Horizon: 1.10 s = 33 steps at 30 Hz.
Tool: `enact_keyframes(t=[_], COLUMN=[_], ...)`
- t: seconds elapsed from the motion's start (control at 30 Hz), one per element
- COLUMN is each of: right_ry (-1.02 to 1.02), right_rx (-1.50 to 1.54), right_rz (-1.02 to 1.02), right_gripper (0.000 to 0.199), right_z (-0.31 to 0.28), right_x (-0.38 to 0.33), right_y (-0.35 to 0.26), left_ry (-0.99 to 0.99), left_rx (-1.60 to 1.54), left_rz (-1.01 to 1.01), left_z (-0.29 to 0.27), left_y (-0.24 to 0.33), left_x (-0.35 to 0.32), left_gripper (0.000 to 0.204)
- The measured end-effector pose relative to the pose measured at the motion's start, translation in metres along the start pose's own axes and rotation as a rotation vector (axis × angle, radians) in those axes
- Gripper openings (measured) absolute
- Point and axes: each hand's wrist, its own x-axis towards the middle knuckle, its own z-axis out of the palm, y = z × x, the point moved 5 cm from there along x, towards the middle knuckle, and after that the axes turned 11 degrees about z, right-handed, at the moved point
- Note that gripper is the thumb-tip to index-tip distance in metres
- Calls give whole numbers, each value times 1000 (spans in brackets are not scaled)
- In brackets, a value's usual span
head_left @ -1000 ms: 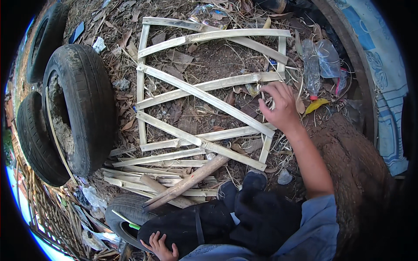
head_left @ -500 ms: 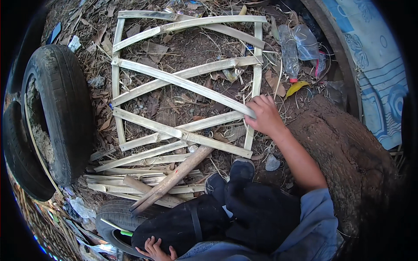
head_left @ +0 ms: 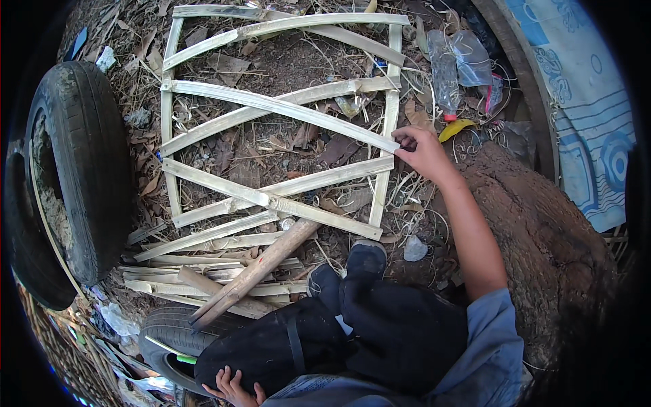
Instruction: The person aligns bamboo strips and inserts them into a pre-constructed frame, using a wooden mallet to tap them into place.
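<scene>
On the ground before me lies a frame of pale split-bamboo strips, with side strips joined by crossing pairs. My right hand is at the right end of a diagonal bamboo strip, its thumb and curled fingers closed about the tip beside the right side strip. That strip's left end rests on the left side strip. My left hand lies on my dark-trousered leg with its fingers spread, holding nothing.
A round wooden stick leans over a pile of bamboo strips. Tyres stand at left, another by my leg. A brown stump or rock, a plastic bottle and a patterned blue cloth are at right.
My right hand has shifted from gripping over the diagonal strip to its very tip, and the strip's right end sits farther up. The whole view has shifted slightly.
</scene>
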Motion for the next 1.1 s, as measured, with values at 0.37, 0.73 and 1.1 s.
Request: enact_keyframes(t=[0.37, 0.73, 1.1], right_ry=[-6, 113, 525], right_rx=[189, 275, -27], right_rz=[96, 178, -141], right_gripper=[25, 33, 21], right_z=[-1, 11, -9], right_x=[5, -1, -59], right_y=[15, 27, -37], left_ry=[29, -359, -270], left_rx=[-49, -65, -685], left_rz=[16, -3, 394], left_z=[3, -2, 26], left_y=[-8, -14, 85], left_x=[0, 31, 205], left_gripper=[49, 56, 28])
